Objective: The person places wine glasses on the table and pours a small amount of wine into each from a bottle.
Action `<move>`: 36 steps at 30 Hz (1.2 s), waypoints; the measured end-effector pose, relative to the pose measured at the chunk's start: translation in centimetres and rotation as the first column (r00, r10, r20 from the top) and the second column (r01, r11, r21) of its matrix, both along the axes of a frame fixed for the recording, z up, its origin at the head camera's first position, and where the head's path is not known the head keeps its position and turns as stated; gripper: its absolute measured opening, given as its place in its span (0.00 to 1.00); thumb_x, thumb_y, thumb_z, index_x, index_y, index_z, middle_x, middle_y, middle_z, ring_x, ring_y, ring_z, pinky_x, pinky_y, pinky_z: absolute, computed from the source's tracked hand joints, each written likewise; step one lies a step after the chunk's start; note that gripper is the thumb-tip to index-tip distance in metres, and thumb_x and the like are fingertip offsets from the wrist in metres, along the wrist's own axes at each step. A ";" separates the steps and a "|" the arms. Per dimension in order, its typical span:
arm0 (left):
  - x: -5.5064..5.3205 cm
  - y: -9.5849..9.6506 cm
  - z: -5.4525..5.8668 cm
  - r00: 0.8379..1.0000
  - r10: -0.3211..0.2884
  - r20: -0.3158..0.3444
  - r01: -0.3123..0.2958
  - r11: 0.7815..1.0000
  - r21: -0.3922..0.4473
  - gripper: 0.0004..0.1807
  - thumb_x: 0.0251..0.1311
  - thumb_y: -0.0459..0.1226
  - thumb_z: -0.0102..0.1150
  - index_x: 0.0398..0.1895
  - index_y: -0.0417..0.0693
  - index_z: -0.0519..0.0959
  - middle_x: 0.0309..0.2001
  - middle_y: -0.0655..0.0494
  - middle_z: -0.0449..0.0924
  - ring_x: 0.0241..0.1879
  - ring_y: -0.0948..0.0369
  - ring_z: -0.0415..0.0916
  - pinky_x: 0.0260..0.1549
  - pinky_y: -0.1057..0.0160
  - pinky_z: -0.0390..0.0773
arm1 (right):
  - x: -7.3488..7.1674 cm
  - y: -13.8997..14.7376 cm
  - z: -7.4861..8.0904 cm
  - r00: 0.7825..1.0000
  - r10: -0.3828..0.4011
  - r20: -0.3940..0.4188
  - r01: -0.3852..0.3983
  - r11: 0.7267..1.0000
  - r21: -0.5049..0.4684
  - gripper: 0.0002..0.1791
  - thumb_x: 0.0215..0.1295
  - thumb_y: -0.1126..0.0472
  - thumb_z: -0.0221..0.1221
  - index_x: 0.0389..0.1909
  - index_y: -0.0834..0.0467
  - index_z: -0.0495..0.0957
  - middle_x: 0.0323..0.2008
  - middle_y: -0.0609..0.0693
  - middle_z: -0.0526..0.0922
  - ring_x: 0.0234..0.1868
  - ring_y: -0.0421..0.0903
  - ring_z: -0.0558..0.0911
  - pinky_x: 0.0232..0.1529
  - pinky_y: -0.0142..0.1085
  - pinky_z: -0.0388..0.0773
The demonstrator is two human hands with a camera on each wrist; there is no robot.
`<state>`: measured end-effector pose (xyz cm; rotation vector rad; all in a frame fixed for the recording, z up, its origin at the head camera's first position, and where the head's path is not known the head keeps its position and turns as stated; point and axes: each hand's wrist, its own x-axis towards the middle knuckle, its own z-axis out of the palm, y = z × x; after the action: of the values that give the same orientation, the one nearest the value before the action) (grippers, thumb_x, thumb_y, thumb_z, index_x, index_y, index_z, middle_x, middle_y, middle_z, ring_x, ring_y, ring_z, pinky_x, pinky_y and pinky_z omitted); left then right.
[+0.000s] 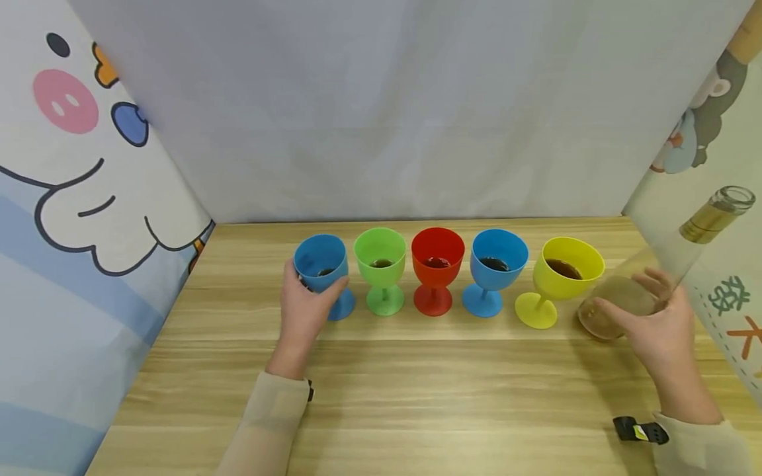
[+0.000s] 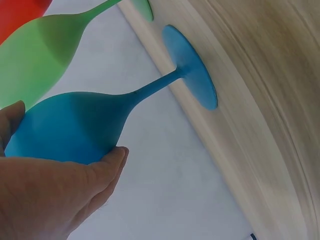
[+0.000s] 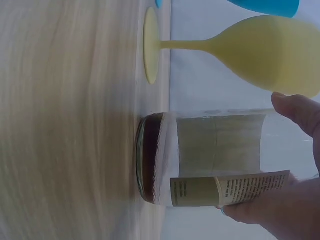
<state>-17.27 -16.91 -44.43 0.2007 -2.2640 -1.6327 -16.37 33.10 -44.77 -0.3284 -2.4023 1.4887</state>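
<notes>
My left hand (image 1: 305,304) holds the bowl of the leftmost blue goblet (image 2: 75,125), thumb on one side and fingers on the other. That goblet's foot stands on the table, and a little dark liquid shows inside. My right hand (image 1: 661,327) grips a clear glass bottle (image 3: 215,135) with a label and a gold-coloured neck band. A shallow layer of dark liquid lies at the bottle's bottom. Its base is at the tabletop; whether it touches, I cannot tell. Just left of the bottle is a yellow goblet (image 1: 562,284) with dark liquid in it.
Between the hands stand a green goblet (image 1: 381,272), a red goblet (image 1: 437,274) and another blue goblet (image 1: 497,274), each with dark liquid. The wooden table (image 1: 446,396) ends at a pale backdrop (image 1: 387,132). Printed panels flank it on both sides.
</notes>
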 end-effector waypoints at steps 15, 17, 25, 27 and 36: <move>-0.3 -0.2 0.0 1.000 -0.009 0.015 0.009 1.000 0.005 0.50 0.56 0.43 0.76 0.76 0.43 0.56 0.69 0.42 0.64 0.68 0.44 0.63 0.63 0.39 0.64 | 0.3 0.5 -0.6 0.998 0.064 -0.014 -0.064 0.998 -0.025 0.54 0.62 0.62 0.72 0.81 0.47 0.46 0.70 0.48 0.65 0.72 0.42 0.59 0.59 0.20 0.58; -0.3 -0.2 0.0 1.000 -0.014 0.020 0.014 1.000 0.002 0.50 0.56 0.43 0.76 0.76 0.43 0.56 0.69 0.42 0.63 0.68 0.44 0.62 0.63 0.39 0.65 | 0.4 0.4 -0.6 0.998 0.059 0.003 -0.058 0.998 -0.025 0.57 0.62 0.61 0.72 0.81 0.47 0.42 0.74 0.52 0.62 0.73 0.43 0.58 0.65 0.25 0.55; 0.0 -0.4 0.2 1.000 -0.018 0.024 0.017 0.999 0.048 0.51 0.56 0.42 0.76 0.77 0.42 0.54 0.71 0.41 0.61 0.71 0.43 0.60 0.67 0.43 0.62 | 0.9 -0.3 0.1 1.000 0.023 0.007 -0.022 0.997 -0.074 0.58 0.64 0.60 0.70 0.82 0.46 0.37 0.77 0.55 0.56 0.74 0.43 0.55 0.68 0.25 0.51; 0.2 -0.5 0.3 1.000 -0.018 0.022 0.017 0.998 0.064 0.51 0.56 0.42 0.77 0.77 0.42 0.54 0.71 0.41 0.61 0.71 0.43 0.59 0.68 0.44 0.61 | 1.1 -0.4 0.4 1.000 0.021 -0.010 -0.022 0.991 -0.134 0.58 0.64 0.62 0.70 0.82 0.46 0.38 0.77 0.53 0.56 0.75 0.42 0.54 0.69 0.27 0.50; 1.8 -0.9 1.8 0.999 -0.041 0.003 0.041 0.997 0.060 0.55 0.59 0.44 0.74 0.80 0.42 0.48 0.76 0.44 0.52 0.75 0.48 0.52 0.71 0.56 0.55 | 2.8 -1.4 2.6 0.997 -0.069 -0.032 0.062 0.983 -0.175 0.55 0.67 0.61 0.67 0.82 0.43 0.38 0.78 0.52 0.52 0.77 0.43 0.50 0.71 0.30 0.48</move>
<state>-15.51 -17.83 -42.62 0.1738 -2.2386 -1.7236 -13.58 31.65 -42.21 -0.4095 -2.2154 1.6634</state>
